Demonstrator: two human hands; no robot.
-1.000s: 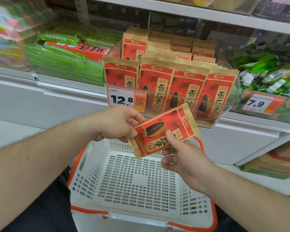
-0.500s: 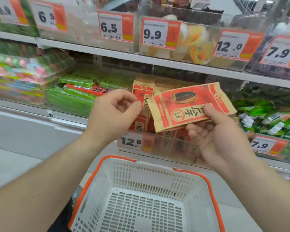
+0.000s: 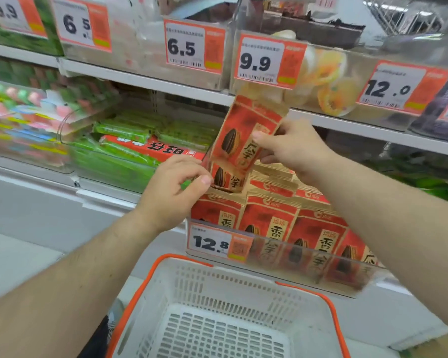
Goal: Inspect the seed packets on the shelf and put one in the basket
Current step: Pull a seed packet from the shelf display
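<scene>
Right hand [image 3: 292, 148] thumb and fingers pinching an upright red seed packet [image 3: 246, 135], raised above the clear display bin [image 3: 282, 254] of matching packets. Left hand [image 3: 176, 187] fingers curled, thumb near a second packet [image 3: 226, 178] at the bin's back-left; grip unclear. Both forearms reaching forward over a white basket [image 3: 217, 293] below the bin.

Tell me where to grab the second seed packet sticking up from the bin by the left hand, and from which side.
Pinch the second seed packet by its raised upper part, coming from above and the left, where the left hand is. It stands upright above the front row; the held packet in the right hand crowds its right.
</scene>
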